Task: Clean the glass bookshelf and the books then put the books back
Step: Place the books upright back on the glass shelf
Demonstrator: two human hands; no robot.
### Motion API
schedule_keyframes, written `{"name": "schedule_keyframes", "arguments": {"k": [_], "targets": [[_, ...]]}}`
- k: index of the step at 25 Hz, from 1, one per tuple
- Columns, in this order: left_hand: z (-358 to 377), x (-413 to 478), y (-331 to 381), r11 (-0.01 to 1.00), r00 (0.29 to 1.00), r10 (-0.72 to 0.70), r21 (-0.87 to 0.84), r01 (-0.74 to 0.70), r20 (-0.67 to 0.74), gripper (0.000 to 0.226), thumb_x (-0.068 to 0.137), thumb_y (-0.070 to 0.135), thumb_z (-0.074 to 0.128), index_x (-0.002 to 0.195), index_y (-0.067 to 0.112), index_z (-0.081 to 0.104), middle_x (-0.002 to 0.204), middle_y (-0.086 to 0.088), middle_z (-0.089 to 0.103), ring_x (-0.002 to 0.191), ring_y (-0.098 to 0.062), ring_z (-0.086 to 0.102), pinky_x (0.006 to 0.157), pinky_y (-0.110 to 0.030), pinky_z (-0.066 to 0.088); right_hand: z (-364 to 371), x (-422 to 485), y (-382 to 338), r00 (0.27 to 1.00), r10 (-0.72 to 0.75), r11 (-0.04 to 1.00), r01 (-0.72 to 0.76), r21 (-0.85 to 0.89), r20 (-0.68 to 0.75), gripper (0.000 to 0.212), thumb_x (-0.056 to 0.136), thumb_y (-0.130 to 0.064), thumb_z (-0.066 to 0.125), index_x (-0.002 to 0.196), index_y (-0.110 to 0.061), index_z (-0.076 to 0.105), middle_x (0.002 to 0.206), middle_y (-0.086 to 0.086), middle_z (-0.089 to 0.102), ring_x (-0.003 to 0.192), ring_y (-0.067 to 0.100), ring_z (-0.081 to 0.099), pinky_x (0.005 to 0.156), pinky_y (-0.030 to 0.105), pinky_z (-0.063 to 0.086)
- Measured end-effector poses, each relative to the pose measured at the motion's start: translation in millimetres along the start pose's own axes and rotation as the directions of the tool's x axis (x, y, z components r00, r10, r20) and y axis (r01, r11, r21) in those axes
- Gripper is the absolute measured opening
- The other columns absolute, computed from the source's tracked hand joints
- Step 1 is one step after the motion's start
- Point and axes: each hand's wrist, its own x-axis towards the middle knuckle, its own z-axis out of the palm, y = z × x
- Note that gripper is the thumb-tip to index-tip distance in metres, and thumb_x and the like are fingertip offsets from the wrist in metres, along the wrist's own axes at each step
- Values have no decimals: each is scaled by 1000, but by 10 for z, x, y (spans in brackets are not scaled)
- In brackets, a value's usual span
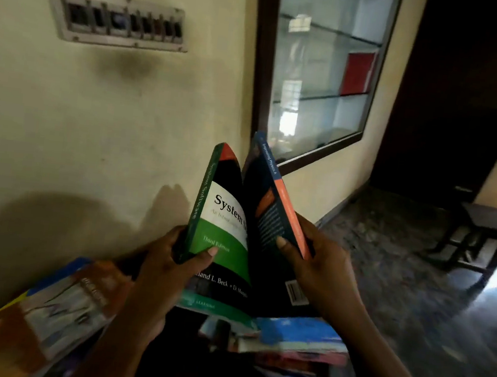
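Gripping: left hand [170,267] on green book [225,232] | right hand [325,268] pinching dark book [269,212]

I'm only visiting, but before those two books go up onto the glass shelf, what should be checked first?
1. Left hand grips the green book: ok, thumb on the cover.
2. Right hand grips the dark book: ok.
3. Room on the glass bookshelf: ok, the middle shelf shows only a red book at its right end.
4. Shelf front open: cannot tell, reflections cover it.
5. Both held books clean: cannot tell, too blurred.
6. All books handled: not ok, a book pile lies below the hands.
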Motion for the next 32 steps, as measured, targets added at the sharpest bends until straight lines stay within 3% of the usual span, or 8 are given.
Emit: {"name": "schedule_keyframes", "arguments": {"k": [5, 9, 12, 16, 19, 23, 26, 32], "targets": [[1629, 14, 76, 994, 981, 97, -65, -87, 170, 21, 78, 8, 64, 92, 23, 64, 85, 3, 74, 77, -14, 70, 63, -27, 54, -1508, -233, 750, 981, 36, 994, -55, -99, -188, 38, 87, -23, 63, 124, -31, 57, 86, -8, 68, 72, -2, 60, 61, 5, 41], [2747, 35, -164, 997, 966, 64, -46, -54, 250, 21, 82, 11, 66, 93, 28, 62, 92, -2, 72, 83, -20, 69, 70, -34, 52, -2306, -461, 1441, 956, 134, 966, -185, -180, -261, 38, 86, -25, 63, 124, -26, 59, 89, 3, 71, 75, 15, 64, 71, 28, 48], [3543, 207, -418, 995, 933, 75, 41, -95, 351, 20, 86, 13, 64, 101, 26, 62, 95, 3, 70, 86, -15, 67, 71, -27, 50, -2718, -548, 2149, 928, 232, 938, -293, -185, -292, 39, 86, -23, 62, 125, -23, 58, 88, 9, 71, 74, 20, 65, 71, 34, 50], [4399, 577, -884, 973, 889, 44, 182, -141, 456, 24, 86, 13, 65, 108, 22, 59, 90, 12, 66, 81, -1, 62, 60, -8, 46, -3024, -567, 3154, 878, 385, 874, -445, -194, -284, 37, 86, -16, 63, 122, -22, 60, 81, 0, 67, 67, 11, 60, 64, 21, 44], [5061, 1046, -1291, 942, 871, -16, 301, -152, 491, 27, 86, 18, 66, 110, 25, 56, 94, 3, 67, 84, -14, 65, 68, -23, 51, -3256, -388, 3964, 819, 528, 789, -571, -227, -225, 40, 88, -13, 60, 127, -22, 57, 83, -6, 61, 66, 6, 57, 64, 18, 42], [5841, 1734, -1739, 879, 858, -130, 458, -132, 497, 32, 85, 18, 67, 116, 20, 57, 97, -1, 67, 89, -21, 65, 69, -24, 48, -3645, -113, 4950, 677, 722, 641, -733, -228, -145, 42, 90, -14, 56, 131, -24, 52, 82, -7, 60, 55, -6, 50, 53, 7, 39], [6312, 2179, -1933, 840, 843, -236, 538, -74, 484, 35, 84, 18, 68, 118, 13, 59, 98, -9, 69, 86, -28, 66, 77, -36, 52, -3992, 12, 5488, 583, 796, 539, -805, -249, -160, 44, 90, -15, 56, 132, -28, 51, 84, -5, 61, 60, 4, 54, 61, 19, 43], [7113, 3101, -2146, 811, 834, -343, 585, 30, 432, 48, 75, 31, 75, 118, 15, 60, 89, -9, 68, 81, -29, 64, 74, -37, 51, -4524, 609, 6502, 473, 855, 420, -872, -252, -213, 44, 89, -12, 57, 130, -27, 53, 85, -2, 61, 71, 9, 56, 66, 21, 42]]}}
